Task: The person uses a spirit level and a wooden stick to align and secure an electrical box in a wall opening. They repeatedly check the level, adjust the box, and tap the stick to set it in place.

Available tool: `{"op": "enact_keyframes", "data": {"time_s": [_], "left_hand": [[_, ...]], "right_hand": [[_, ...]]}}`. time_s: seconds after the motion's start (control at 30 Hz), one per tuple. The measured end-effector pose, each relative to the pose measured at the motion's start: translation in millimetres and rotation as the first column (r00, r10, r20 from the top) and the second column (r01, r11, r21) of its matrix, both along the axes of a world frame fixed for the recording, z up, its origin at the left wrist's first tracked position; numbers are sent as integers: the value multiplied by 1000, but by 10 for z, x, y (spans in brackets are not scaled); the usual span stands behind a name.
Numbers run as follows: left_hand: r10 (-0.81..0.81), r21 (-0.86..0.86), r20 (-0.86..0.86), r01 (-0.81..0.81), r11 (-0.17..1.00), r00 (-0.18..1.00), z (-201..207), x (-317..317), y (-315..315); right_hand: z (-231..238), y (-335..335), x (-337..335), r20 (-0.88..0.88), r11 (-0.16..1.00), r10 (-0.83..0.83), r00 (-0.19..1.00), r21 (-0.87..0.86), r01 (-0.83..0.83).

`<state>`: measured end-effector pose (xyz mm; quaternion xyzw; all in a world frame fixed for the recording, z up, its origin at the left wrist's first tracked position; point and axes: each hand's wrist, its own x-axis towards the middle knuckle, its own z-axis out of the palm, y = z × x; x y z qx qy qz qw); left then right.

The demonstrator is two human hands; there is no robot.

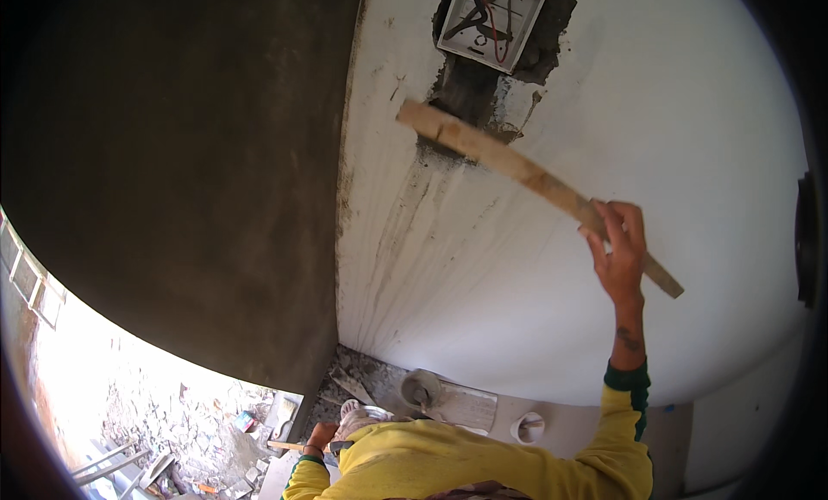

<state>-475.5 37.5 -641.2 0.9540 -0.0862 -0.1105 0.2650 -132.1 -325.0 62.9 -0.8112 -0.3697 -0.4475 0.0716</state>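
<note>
My right hand (pixel 618 252) grips a long flat wooden strip (pixel 517 171) near its lower end. The strip's far end presses against wet grey mortar (pixel 466 90) in a chased channel on the white wall. Above the channel sits a recessed electrical box (pixel 492 21) with red and dark wires showing. My left hand (pixel 321 437) hangs low by my side and holds a trowel handle (pixel 285 446); its blade is hidden behind my yellow sleeve.
A dark grey plastered wall (pixel 190 172) meets the white wall (pixel 690 138) at a corner. Grey streaks run down the white wall. Rubble (pixel 190 414), pans and a round white fitting (pixel 528 428) lie on the floor below.
</note>
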Motion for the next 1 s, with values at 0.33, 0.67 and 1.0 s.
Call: {"op": "enact_keyframes", "data": {"time_s": [0.33, 0.67, 1.0], "left_hand": [[318, -55, -511, -400, 915, 799, -249, -522, 138], [363, -206, -714, -675, 708, 599, 56, -463, -657], [609, -256, -764, -967, 20, 215, 538, -956, -1451]], "right_hand": [[-4003, -847, -1218, -935, 999, 39, 352, 37, -13], [-5131, -1508, -1481, -961, 900, -274, 25, -266, -346], [-4717, -1374, -954, -929, 844, -348, -126, -252, -473]]}}
